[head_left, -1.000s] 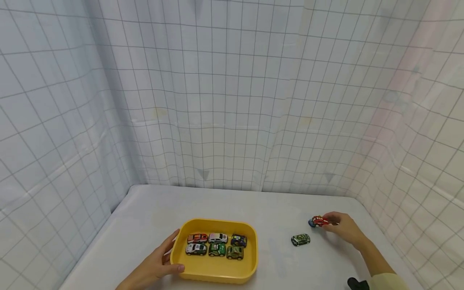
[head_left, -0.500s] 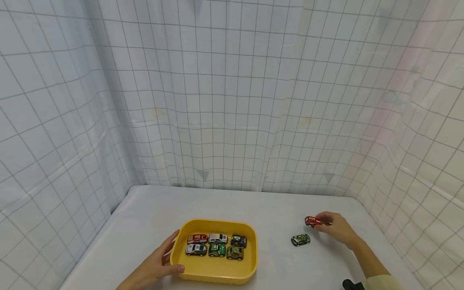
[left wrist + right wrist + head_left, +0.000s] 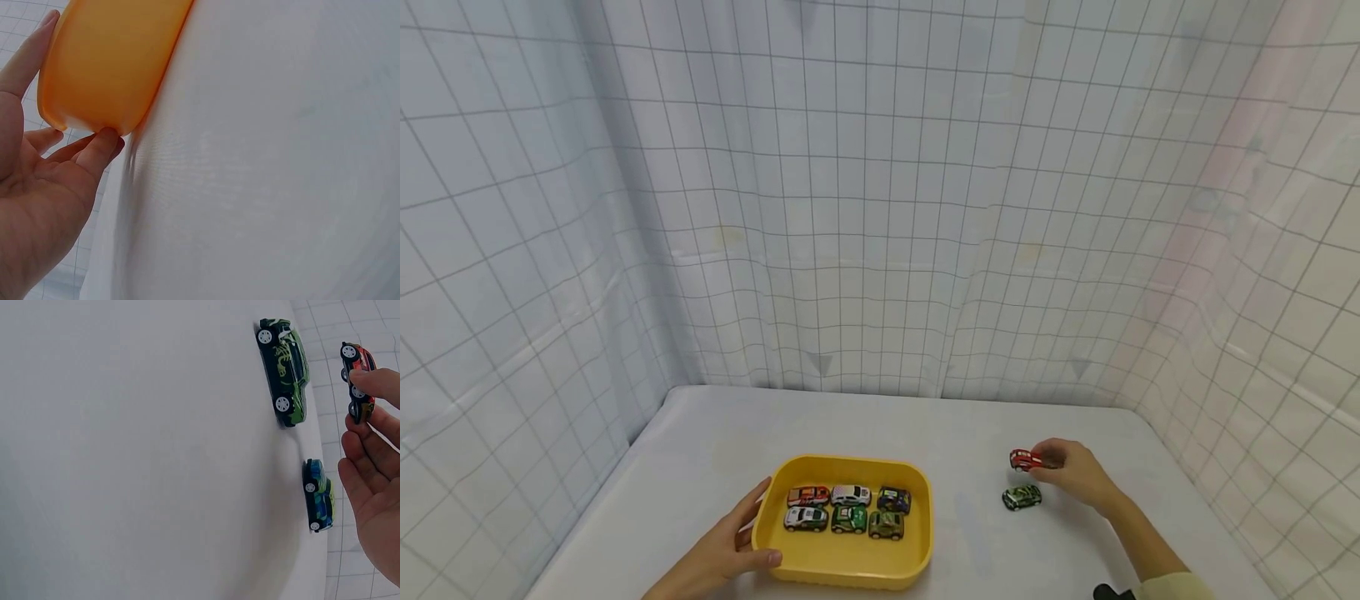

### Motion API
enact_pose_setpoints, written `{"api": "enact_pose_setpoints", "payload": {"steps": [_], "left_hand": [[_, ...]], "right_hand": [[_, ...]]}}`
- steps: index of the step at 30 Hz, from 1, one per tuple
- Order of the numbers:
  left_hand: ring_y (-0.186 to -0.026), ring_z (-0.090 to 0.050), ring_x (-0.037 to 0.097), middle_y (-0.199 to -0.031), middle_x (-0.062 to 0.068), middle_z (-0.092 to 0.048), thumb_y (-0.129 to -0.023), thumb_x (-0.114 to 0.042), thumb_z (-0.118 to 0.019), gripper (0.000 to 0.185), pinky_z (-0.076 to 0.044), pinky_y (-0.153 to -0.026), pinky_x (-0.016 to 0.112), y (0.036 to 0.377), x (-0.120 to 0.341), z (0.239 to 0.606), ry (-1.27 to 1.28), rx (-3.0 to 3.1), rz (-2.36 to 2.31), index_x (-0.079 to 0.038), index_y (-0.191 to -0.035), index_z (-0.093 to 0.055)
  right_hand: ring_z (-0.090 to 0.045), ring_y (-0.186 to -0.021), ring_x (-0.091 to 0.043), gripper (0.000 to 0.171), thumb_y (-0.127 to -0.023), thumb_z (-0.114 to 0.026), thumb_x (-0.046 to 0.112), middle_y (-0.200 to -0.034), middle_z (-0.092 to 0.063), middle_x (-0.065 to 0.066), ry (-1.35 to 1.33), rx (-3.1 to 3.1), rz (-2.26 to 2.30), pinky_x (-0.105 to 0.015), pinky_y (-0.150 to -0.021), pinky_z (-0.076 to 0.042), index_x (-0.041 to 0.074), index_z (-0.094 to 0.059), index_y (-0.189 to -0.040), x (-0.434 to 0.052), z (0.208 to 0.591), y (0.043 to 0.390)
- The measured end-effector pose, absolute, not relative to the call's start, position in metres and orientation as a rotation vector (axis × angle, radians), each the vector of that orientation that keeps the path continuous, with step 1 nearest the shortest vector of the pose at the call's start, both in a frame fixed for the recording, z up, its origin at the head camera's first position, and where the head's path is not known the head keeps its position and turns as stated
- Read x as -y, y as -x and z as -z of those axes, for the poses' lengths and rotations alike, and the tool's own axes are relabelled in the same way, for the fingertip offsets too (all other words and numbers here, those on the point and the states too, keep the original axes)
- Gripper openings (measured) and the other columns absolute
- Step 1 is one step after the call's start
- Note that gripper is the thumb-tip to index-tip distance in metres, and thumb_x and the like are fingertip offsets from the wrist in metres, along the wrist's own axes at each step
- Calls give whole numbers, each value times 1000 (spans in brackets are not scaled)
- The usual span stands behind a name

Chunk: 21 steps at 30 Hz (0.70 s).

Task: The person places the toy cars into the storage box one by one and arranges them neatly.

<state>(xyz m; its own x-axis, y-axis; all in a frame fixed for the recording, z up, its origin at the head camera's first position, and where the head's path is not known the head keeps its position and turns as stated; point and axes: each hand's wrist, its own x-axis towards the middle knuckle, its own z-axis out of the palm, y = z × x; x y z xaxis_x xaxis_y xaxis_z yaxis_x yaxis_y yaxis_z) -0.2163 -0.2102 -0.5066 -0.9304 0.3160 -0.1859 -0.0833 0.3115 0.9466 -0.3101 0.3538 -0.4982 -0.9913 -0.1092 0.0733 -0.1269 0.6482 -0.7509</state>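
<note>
My right hand (image 3: 1051, 462) pinches a small red toy car (image 3: 1024, 459) and holds it just above the table, close behind a green toy car (image 3: 1022, 497). The right wrist view shows the red car (image 3: 357, 381) between thumb and fingertips (image 3: 374, 381), the green car (image 3: 285, 362) on the table, and a blue car (image 3: 319, 494) near my palm. My left hand (image 3: 730, 550) grips the near left corner of a yellow tray (image 3: 850, 575), thumb on the rim. Several toy cars (image 3: 848, 508) stand in two rows inside it. In the left wrist view my fingers (image 3: 94, 144) lie against the tray wall (image 3: 106, 62).
The white table (image 3: 970, 433) is closed in at the back and both sides by hanging gridded sheets (image 3: 880, 208). A dark object (image 3: 1108, 592) shows at the lower edge by my right sleeve.
My right hand has carried the red car leftward, away from the blue car, to a spot just behind the green car. The left hand and tray have not moved.
</note>
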Motion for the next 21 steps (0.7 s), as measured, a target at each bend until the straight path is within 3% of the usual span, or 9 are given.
{"api": "enact_pose_setpoints", "payload": {"steps": [6,12,21], "left_hand": [[-133,-47,54,-161,42,-10,-97,-24,-76,101,-51,-103,49,216,211,508,-207,-2241,-1658,-6,-166,-5],[-132,-49,54,-161,42,-10,-97,-25,-77,101,-51,-103,49,216,209,508,-196,-2246,-1655,-6,-166,-6],[-132,-49,54,-161,42,-10,-97,-25,-76,101,-51,-103,50,216,210,507,-204,-2240,-1657,-7,-167,-5]], "right_hand": [[-68,-103,-23,29,-85,-86,22,-104,-74,-1,-267,2815,-1245,-48,-94,-55,8,-74,-106,-338,499,310],[-68,-105,-24,29,-86,-86,23,-102,-73,2,-369,2790,-1240,-50,-101,-52,8,-73,-106,-324,501,307],[-67,-103,-24,27,-84,-87,23,-99,-71,5,-514,2735,-1265,-49,-99,-54,11,-73,-103,-299,495,299]]}}
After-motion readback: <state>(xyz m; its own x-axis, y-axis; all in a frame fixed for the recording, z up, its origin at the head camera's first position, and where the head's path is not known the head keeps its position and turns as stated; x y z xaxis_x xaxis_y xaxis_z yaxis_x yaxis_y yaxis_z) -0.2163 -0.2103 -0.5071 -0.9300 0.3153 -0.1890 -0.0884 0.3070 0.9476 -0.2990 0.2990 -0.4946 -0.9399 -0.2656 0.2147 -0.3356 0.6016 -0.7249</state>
